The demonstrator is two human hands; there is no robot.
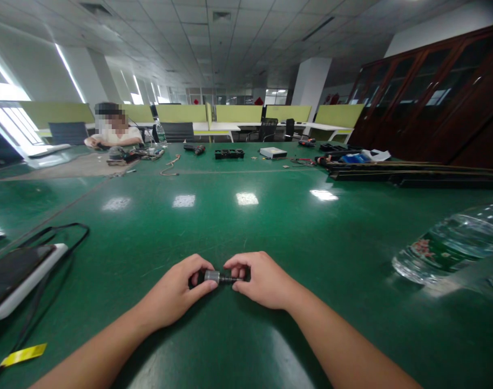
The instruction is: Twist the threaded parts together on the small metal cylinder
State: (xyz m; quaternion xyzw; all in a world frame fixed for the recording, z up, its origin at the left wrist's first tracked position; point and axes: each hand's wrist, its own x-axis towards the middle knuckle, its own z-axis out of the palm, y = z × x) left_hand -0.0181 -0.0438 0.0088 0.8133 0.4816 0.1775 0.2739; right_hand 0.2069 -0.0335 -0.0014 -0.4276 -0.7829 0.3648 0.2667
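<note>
A small metal cylinder with a dark ribbed shaft (212, 276) lies sideways low over the green table (214, 227), between my two hands. My left hand (181, 286) has its thumb and fingers closed round the cylinder's thicker grey end. The thinner shaft end points right, into the curled fingers of my right hand (262, 278), whose thumb and fingertips close on it. The tip of the shaft is hidden by the right fingers.
At the left lie a phone-like device (23, 275) and a black strap with a yellow tag (25, 354). A water bottle (452, 243) lies at the right. Farther back are a drill (195, 149), a black part (229, 154), dark rails (363, 172) and a seated person (116, 129).
</note>
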